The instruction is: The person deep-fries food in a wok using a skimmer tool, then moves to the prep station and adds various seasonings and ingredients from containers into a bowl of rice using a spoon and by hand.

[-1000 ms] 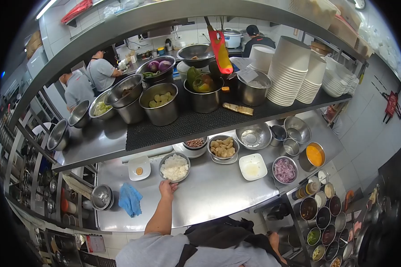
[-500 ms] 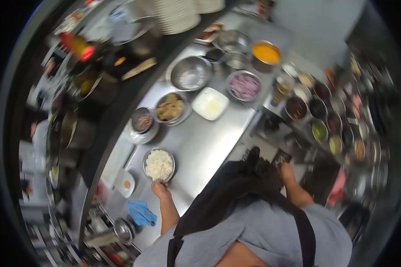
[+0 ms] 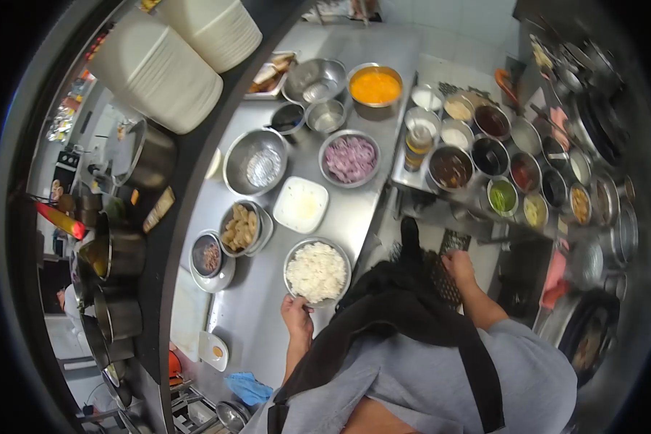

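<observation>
My left hand (image 3: 296,315) is closed on the near rim of a metal bowl (image 3: 288,254) heaped with white rice (image 3: 316,273). The bowl is at the front edge of the steel counter, close to my apron; whether its base touches the counter I cannot tell. Just beyond it lies a white square dish (image 3: 301,205) with a little pale yellow content. To its left stand a bowl of light brown chunks (image 3: 239,229) and a small bowl of minced reddish bits (image 3: 209,258). My right hand (image 3: 456,266) hangs low beside my body, its fingers curled and nothing visible in them.
Farther along the counter are chopped purple onion (image 3: 349,159), an orange liquid (image 3: 375,86) in a pot and an empty metal bowl (image 3: 256,161). Sauce and garnish containers (image 3: 490,155) crowd the right station. A blue cloth (image 3: 248,388) lies near left; stacked white containers (image 3: 159,69) stand on the shelf.
The rice bowl, held by my left hand, has moved along the counter toward the white dish and my body. The view has shifted. My right hand still hangs at my side.
</observation>
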The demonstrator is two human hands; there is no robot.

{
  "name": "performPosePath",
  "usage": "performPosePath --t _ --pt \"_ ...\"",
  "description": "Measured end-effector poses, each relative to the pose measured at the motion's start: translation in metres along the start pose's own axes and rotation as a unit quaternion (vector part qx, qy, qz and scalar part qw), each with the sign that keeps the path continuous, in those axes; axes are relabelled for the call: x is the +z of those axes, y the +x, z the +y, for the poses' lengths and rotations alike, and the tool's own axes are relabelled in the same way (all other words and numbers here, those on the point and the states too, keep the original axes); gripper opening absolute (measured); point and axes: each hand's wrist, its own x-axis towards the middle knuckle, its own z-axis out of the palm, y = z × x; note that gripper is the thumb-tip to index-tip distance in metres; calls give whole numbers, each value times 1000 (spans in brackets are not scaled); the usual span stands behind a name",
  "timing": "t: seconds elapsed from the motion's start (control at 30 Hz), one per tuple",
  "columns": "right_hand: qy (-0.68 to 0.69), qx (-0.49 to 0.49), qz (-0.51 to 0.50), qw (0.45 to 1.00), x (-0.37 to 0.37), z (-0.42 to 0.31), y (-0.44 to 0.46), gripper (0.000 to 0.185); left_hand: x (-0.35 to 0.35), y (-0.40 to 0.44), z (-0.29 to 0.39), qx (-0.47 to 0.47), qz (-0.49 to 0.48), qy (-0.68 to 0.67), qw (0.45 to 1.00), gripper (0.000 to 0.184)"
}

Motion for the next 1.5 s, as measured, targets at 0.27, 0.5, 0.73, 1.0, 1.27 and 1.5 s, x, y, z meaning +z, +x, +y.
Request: performPosePath --t 0.27,0.5,0.73,1.0,1.27,1.5 --pt "284 -5 110 952 -103 -54 218 24 117 33 42 61 30 -19 997 11" --pt "221 -85 142 961 -135 -80 390 48 188 53 63 82 68 -8 994 11" --pt "176 -146 84 970 -118 -103 467 35 229 53 60 74 107 -42 991 10" --pt "-21 -247 187 951 -145 -118 488 22 240 73 67 67 106 -26 992 12" --pt "343 -54 71 935 -177 -101 461 22 261 92 78 48 68 -1 996 15" --pt "404 -33 57 912 -189 -91 426 22 273 98 70 61 59 3 996 12"
